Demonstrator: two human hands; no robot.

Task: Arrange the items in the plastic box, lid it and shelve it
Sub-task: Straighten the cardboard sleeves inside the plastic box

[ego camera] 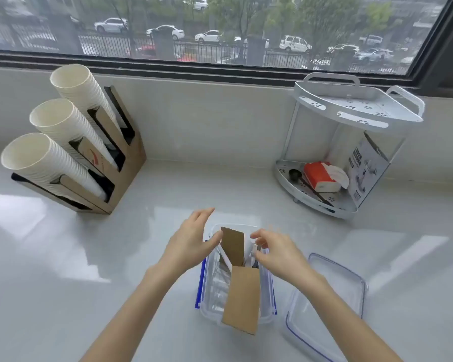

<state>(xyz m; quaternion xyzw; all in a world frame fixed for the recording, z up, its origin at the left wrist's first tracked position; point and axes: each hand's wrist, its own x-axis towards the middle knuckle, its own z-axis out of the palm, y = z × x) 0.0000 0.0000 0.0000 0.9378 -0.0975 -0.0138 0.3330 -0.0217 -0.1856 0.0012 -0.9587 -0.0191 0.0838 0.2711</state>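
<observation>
Left hand (191,241): fingers spread apart, thumb tip touching the left edge of the cardboard box's (242,291) raised flap, nothing clamped. Right hand (275,250): fingers curled close together at the right side of the flap, over white pieces sticking up there; can't tell if it's actually pinching one.

Plastic box (212,288) sits on the white counter (63,257), near centre, long axis running near-far, blue clips down on both long sides. Cardboard box stands tilted inside it, long axis also near-far, open end pointing far, near end resting over the plastic box's near rim.

Lid (327,304) lies flat on the counter just right of the box, apart from it; its near corner is cut off by the frame edge.

Contents under the cardboard are clear/white, hard to make out.

Far right: shelf rack (356,111). Far left: cup holder (123,163).
</observation>
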